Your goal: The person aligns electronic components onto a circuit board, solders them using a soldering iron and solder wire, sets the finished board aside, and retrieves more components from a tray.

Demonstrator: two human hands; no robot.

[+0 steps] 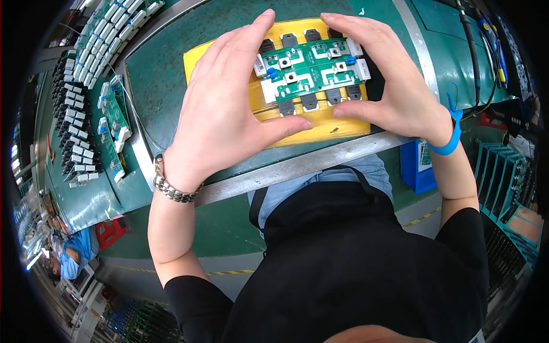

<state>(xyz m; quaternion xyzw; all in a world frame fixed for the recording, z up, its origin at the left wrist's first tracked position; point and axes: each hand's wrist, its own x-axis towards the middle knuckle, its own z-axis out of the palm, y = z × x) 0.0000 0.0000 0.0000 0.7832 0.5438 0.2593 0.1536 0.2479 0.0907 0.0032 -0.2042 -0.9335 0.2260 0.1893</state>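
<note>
A green circuit board (313,76) lies on a yellow fixture block (343,127). White blocks sit at its ends, with small blue discs beside them. Several dark flat components (309,103) stick out along both long edges. My left hand (220,106) curves round the left end, its fingers and thumb spread apart. On the other side, my right hand (386,74) is likewise open, its thumb tip close to the near row of components. Neither hand visibly grips the board; whether fingertips touch the block or components is hard to tell.
At the left stand rows of white and black parts (80,131) and more green boards (117,123). A metal strip (309,159) edges the green table in front of me. Cables and tools (472,51) lie far right. Below hangs a blue bin (416,166). Another person (80,254) sits lower left.
</note>
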